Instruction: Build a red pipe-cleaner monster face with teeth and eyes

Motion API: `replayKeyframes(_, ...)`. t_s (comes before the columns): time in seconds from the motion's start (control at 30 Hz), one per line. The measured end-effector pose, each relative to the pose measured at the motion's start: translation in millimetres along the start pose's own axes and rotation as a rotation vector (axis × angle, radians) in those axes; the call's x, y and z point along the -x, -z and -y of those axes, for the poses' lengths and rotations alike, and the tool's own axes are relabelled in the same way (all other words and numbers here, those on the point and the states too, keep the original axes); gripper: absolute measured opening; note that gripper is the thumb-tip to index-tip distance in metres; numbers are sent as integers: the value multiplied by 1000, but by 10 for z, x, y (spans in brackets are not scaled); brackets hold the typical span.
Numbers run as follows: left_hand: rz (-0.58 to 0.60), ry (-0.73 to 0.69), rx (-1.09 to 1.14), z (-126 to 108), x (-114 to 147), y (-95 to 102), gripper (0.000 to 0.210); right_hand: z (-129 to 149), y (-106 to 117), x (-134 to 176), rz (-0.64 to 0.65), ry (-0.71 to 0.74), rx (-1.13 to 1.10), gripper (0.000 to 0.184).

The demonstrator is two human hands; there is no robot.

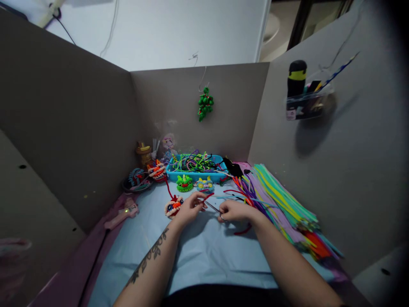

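My left hand (189, 208) pinches a red pipe cleaner (209, 196) over the light blue table cover (204, 256). My right hand (234, 211) grips small scissors (213, 207), whose blades point toward the left hand's fingers. Another length of red pipe cleaner (243, 230) curls out under my right wrist. A small red, white and blue pipe-cleaner figure (173, 206) lies just left of my left hand. Green (184, 183) and blue (205, 184) pipe-cleaner figures sit a little farther back.
A blue tray (194, 175) of tangled pipe cleaners stands at the back. Several bundles of coloured pipe cleaners (281, 202) fan out at right. A pink glue gun (123, 214) lies left. Grey cardboard walls enclose the space; a green figure (205, 104) hangs on the back wall.
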State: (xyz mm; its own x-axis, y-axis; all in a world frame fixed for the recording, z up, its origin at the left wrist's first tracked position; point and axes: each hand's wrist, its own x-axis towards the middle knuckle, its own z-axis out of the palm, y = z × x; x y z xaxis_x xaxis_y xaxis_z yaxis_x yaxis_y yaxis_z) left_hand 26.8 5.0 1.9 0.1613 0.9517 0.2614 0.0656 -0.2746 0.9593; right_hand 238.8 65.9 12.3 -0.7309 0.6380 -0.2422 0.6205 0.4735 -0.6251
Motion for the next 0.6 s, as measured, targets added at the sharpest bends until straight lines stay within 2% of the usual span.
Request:
replayKeyframes(0.1, 145, 110, 107, -22, 6, 47, 27, -13, 39, 52, 48, 6, 4, 30)
replayKeyframes(0.23, 249, 191, 127, -64, 26, 79, 37, -21, 82, 116, 121, 4, 36, 30)
replayKeyframes(0.37, 281, 225, 150, -81, 38, 80, 47, -23, 95, 141, 161, 23, 93, 29)
replayKeyframes(0.6, 342, 240, 256, -80, 52, 43, 48, 54, 68, 156, 213, 59, 159, 24)
